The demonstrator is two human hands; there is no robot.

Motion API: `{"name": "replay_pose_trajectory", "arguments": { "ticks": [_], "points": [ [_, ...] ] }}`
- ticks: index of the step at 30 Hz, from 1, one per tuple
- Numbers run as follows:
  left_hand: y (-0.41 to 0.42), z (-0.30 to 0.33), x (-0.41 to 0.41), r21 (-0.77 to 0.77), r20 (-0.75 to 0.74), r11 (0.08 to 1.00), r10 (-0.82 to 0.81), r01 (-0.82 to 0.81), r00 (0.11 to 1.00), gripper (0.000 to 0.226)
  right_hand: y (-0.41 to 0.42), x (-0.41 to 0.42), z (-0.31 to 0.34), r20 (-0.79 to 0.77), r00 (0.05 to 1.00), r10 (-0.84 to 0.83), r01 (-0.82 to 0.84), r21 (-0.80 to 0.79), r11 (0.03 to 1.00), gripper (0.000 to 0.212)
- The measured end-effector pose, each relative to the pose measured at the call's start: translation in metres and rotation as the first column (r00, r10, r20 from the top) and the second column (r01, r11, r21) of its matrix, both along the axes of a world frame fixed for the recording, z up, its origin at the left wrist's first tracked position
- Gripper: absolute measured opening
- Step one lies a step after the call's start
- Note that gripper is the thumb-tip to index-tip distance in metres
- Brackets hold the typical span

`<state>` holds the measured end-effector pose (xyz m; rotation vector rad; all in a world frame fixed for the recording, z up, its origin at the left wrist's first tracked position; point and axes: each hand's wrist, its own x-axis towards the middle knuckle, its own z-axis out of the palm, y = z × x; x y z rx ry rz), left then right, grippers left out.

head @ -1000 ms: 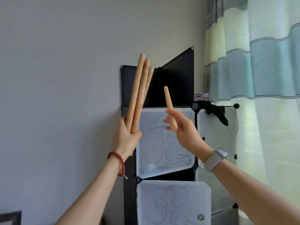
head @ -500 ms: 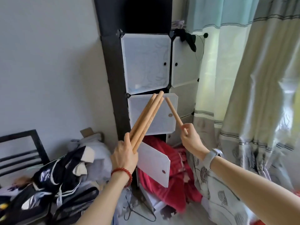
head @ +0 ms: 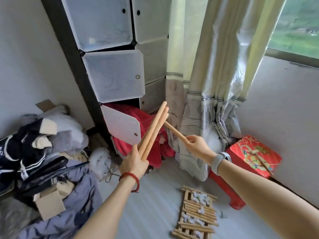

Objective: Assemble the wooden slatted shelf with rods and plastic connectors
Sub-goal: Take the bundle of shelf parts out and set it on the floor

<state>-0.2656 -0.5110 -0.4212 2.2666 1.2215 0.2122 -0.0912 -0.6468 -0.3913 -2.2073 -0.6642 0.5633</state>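
My left hand (head: 134, 163) grips a bundle of three long wooden rods (head: 154, 128) that slant up to the right. My right hand (head: 198, 146) pinches a single shorter wooden rod (head: 174, 131); its far end passes behind the bundle's tips. On the floor below lies a wooden slatted shelf panel (head: 196, 213) with several white plastic connectors (head: 201, 199) scattered on top of it. Both hands are well above the panel.
A black-framed cube cabinet (head: 114, 73) with white doors stands against the wall, its bottom door open with red cloth (head: 148, 128) spilling out. Clothes and a cardboard box (head: 48, 204) lie left. A red stool (head: 253, 156) and curtain (head: 215, 83) stand right.
The view has dropped from the cabinet's top to the floor. Both hands came down with their rods, and the shelf panel and red stool have come into sight.
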Motion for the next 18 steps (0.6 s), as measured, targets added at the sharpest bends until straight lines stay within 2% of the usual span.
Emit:
{"name": "replay_pose_trajectory", "arguments": {
  "ticks": [3,6,8,11,14,18],
  "points": [
    [-0.058,-0.023,0.032,-0.137,0.006,0.99,-0.026,0.027,1.0,0.051,-0.064,0.025,-0.026,-0.053,0.998,-0.047,0.045,-0.038,0.998,0.025],
    [-0.103,-0.048,0.058,-0.328,0.049,0.945,0.016,0.001,0.999,0.05,-0.12,0.045,-0.053,-0.112,0.99,-0.09,0.084,-0.06,0.995,0.033],
    [-0.146,-0.074,0.086,-0.5,0.09,0.865,0.097,-0.039,0.991,0.046,-0.166,0.067,-0.072,-0.177,0.976,-0.13,0.115,-0.092,0.989,0.032],
    [-0.203,-0.11,0.108,-0.708,0.111,0.698,0.258,-0.107,0.96,0.034,-0.221,0.089,-0.106,-0.23,0.96,-0.161,0.123,-0.174,0.977,0.034],
    [-0.251,-0.159,0.112,-0.796,0.019,0.569,0.366,-0.208,0.93,0.025,-0.262,0.096,-0.156,-0.303,0.939,-0.163,0.079,-0.27,0.96,0.034],
    [-0.272,-0.226,0.099,-0.813,-0.087,0.482,0.455,-0.327,0.886,0.022,-0.278,0.091,-0.223,-0.381,0.913,-0.148,0.01,-0.341,0.94,0.041]
  ]
}}
